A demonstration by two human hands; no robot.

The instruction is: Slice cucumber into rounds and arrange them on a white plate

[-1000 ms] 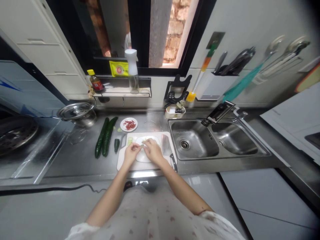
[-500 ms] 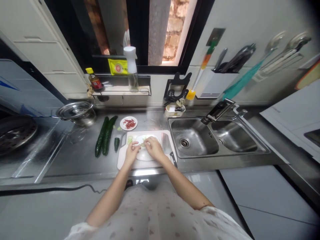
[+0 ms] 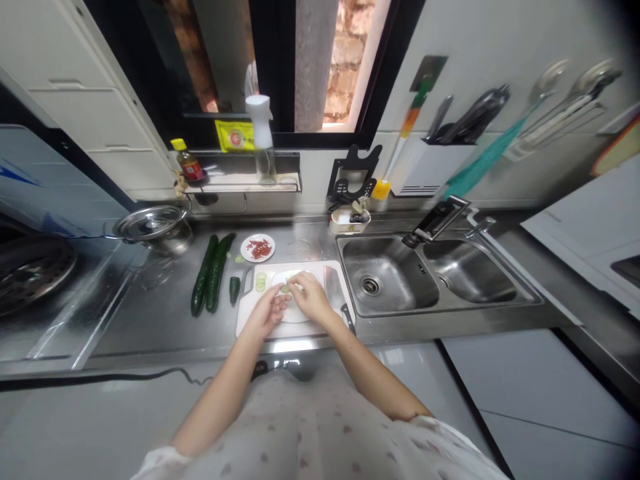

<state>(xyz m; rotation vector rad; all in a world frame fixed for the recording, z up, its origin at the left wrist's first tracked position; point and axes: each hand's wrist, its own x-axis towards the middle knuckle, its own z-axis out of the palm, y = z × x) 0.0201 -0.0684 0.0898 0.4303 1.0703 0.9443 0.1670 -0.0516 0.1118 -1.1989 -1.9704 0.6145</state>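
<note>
Head view | worn on the person's head, above the near side of the cutting board [image 3: 245,312] | faces forward and steeply down across it | wide, set back enough to include the window [image 3: 273,67] beyond it, pot [image 3: 175,239] left, sink [image 3: 395,273] right, shirt [image 3: 300,427] nearer

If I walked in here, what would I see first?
Probably two long cucumbers on the counter, left of the cutting board. Then red bits on a small white plate behind the board. Over the board, the right hand pinches a green slice beside the left hand.
</note>
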